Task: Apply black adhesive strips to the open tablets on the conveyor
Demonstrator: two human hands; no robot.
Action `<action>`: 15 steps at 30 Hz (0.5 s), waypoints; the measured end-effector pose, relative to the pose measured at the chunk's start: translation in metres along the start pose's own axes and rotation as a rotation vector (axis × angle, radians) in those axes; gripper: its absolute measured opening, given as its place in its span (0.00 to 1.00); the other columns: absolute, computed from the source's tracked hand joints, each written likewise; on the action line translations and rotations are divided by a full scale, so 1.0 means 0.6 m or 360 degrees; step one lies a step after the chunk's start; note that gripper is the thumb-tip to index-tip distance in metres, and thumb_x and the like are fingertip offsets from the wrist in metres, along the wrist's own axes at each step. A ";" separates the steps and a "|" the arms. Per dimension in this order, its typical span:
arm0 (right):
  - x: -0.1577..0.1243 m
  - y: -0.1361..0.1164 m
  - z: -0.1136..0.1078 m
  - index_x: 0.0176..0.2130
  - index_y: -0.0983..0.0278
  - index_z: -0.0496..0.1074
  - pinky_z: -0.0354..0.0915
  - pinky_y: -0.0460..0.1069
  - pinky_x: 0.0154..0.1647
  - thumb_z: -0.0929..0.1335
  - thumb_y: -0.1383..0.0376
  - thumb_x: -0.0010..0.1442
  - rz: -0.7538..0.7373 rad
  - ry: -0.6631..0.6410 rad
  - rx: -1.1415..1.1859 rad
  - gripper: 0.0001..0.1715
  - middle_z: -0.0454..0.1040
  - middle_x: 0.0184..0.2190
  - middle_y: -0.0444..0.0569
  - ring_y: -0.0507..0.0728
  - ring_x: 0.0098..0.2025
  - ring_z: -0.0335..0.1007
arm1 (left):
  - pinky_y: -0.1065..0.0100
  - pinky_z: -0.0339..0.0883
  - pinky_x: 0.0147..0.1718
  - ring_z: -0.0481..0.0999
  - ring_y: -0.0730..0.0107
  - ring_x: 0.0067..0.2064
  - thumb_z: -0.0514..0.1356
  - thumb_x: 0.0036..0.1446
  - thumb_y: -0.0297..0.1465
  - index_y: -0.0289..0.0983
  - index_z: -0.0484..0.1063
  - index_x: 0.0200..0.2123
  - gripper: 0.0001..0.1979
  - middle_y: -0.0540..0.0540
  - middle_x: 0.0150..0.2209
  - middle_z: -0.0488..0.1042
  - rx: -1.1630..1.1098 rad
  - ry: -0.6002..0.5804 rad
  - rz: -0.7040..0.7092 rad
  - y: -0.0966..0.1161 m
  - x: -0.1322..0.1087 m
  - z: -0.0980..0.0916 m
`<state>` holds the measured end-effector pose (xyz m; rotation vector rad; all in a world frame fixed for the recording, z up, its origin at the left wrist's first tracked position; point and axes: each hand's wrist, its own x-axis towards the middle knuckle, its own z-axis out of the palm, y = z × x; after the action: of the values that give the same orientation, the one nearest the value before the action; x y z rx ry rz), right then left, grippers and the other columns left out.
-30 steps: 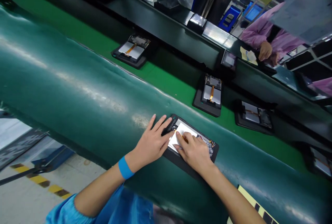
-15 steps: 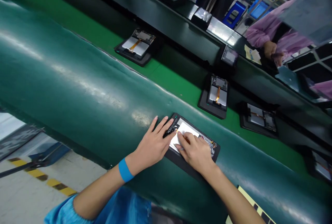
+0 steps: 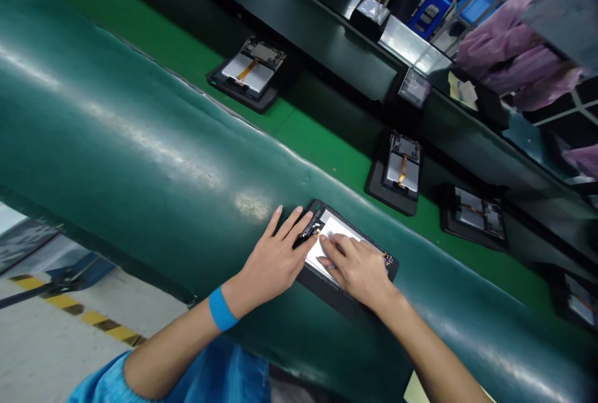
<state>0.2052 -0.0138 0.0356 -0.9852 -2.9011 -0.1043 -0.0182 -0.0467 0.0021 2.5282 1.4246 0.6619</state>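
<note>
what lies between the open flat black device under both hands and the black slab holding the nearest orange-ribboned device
Past the device, the head view shows bare glossy dark green rounded surface, then a bright green strip before the slab.

Shows an open tablet (image 3: 344, 223), lying flat on a black pad (image 3: 323, 288).
Lies aslant on the green bench (image 3: 187, 191), with long sides slanting from upper left down to lower right. Has a slim black rim and carries a bright white panel (image 3: 333, 227) inside, with a small yellow bit at its left edge. Bears small golden spots among dark parts in the right corner. Sits partly covered along the left end and over much of the right half.
</note>
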 end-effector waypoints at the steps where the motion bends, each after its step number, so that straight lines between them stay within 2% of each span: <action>1: 0.001 0.002 -0.001 0.56 0.66 0.73 0.61 0.50 0.37 0.62 0.58 0.74 0.0004 0.0004 0.0002 0.20 0.78 0.44 0.54 0.55 0.38 0.73 | 0.35 0.47 0.69 0.53 0.39 0.72 0.58 0.66 0.29 0.36 0.71 0.59 0.19 0.33 0.69 0.61 0.0015 -0.0007 0.0006 0.000 0.000 0.000; 5: 0.002 0.005 -0.002 0.58 0.67 0.72 0.62 0.50 0.37 0.62 0.59 0.74 -0.0032 -0.0044 -0.0005 0.20 0.78 0.46 0.54 0.56 0.40 0.73 | 0.34 0.43 0.69 0.53 0.40 0.73 0.59 0.65 0.30 0.38 0.71 0.60 0.20 0.35 0.70 0.60 0.0061 -0.0023 0.0013 0.001 0.001 0.000; 12: 0.015 -0.010 -0.022 0.63 0.69 0.66 0.66 0.54 0.35 0.60 0.62 0.74 -0.0071 -0.0333 -0.0078 0.24 0.76 0.46 0.57 0.59 0.42 0.72 | 0.35 0.44 0.70 0.52 0.42 0.73 0.59 0.64 0.29 0.37 0.70 0.61 0.22 0.35 0.70 0.60 0.0081 0.0015 0.0028 0.001 -0.002 0.002; 15: 0.024 -0.016 -0.032 0.62 0.72 0.66 0.69 0.55 0.34 0.58 0.64 0.75 -0.0168 -0.0407 -0.0150 0.23 0.75 0.45 0.58 0.61 0.43 0.71 | 0.34 0.45 0.69 0.52 0.42 0.73 0.60 0.64 0.28 0.38 0.69 0.62 0.23 0.35 0.70 0.60 0.0064 0.0031 0.0008 0.002 -0.004 0.001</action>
<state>0.1890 -0.0144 0.0557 -0.9209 -3.2095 -0.1318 -0.0181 -0.0496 0.0012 2.5632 1.4531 0.6675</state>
